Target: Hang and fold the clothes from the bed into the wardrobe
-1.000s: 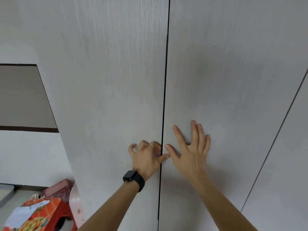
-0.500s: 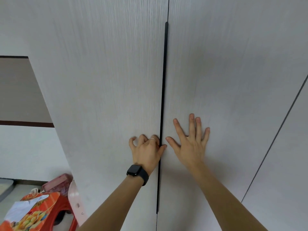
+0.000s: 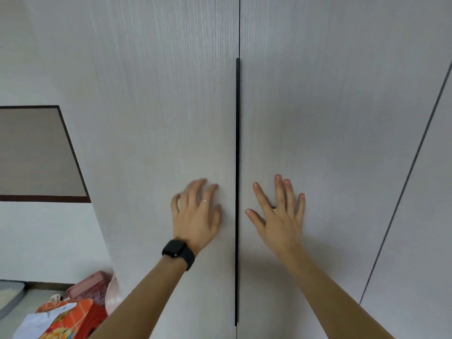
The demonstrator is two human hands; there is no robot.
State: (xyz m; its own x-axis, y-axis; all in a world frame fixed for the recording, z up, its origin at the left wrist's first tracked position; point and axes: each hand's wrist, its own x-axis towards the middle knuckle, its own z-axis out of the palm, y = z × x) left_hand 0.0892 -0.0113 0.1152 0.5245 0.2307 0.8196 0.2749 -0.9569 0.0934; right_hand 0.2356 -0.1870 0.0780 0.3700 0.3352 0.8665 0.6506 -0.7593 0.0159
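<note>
Two pale grey wardrobe doors fill the view, the left door [image 3: 159,118] and the right door [image 3: 330,118], meeting at a thin black handle strip [image 3: 237,167]. My left hand [image 3: 195,216], with a black watch on its wrist and a ring, lies spread on the left door just left of the strip; it is slightly blurred. My right hand [image 3: 278,214] presses flat with splayed fingers on the right door. No clothes or bed are in view.
A third door panel [image 3: 428,216] stands further right. At the lower left are a red printed box or bag [image 3: 66,319], a pink box [image 3: 90,287] and a pale pink round object [image 3: 112,294] by the white wall.
My left hand has let go of the door edge at the strip, uncurled its fingers and moved left onto the door face. The right hand stays flat on its door.
</note>
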